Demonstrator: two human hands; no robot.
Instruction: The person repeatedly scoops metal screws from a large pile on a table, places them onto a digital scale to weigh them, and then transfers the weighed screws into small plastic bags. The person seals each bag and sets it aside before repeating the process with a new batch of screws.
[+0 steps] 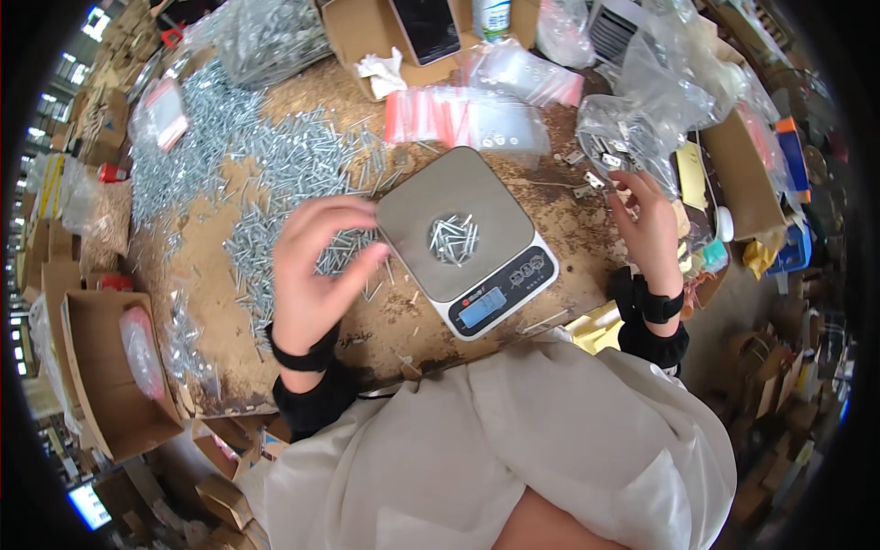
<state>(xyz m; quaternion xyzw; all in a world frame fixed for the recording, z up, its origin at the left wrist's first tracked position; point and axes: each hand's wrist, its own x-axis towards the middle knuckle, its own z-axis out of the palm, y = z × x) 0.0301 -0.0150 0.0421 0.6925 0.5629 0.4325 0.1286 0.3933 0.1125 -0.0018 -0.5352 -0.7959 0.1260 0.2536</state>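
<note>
A digital kitchen scale (pixel 417 202) with a metal plate stands in the middle of the table. On its plate lies a small heap of screws (pixel 454 240). My left hand (pixel 316 261) is just left of the scale, its thumb and fingers apart with nothing between them. Beneath and beyond it spreads a large pile of loose silver screws (pixel 293 165). To the right of the scale, my right hand (pixel 649 227) reaches to some small metal pieces (pixel 594 181). Its thumb and forefinger are apart beside them; no held thing shows.
Clear zip bags with red edges (pixel 467 119) lie behind the scale. Farther back is a cardboard box (pixel 353 41) with a phone (pixel 426 27). Plastic bags (pixel 642 101) crowd the back right. An open carton (pixel 115 367) stands at the left edge.
</note>
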